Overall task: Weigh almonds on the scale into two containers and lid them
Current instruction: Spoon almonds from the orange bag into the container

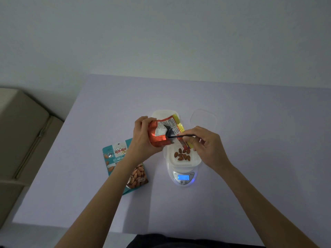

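Note:
My left hand (143,138) grips an orange foil almond bag (159,134), tilted with its mouth toward the right. My right hand (206,145) holds a thin black spoon (179,136) whose bowl sits inside the bag's mouth. Just below, a white container (182,164) rests on the white scale (182,182) and holds several almonds (182,155). The scale's blue display (183,177) reads 10. Behind the bag a second white container (163,114) is partly hidden. A clear lid (204,118) lies to the right of it.
A teal almond pouch (123,163) lies flat on the pale table (250,176), left of the scale and partly under my left forearm. A beige sofa (23,136) stands beyond the table's left edge. The wall lies behind the far edge.

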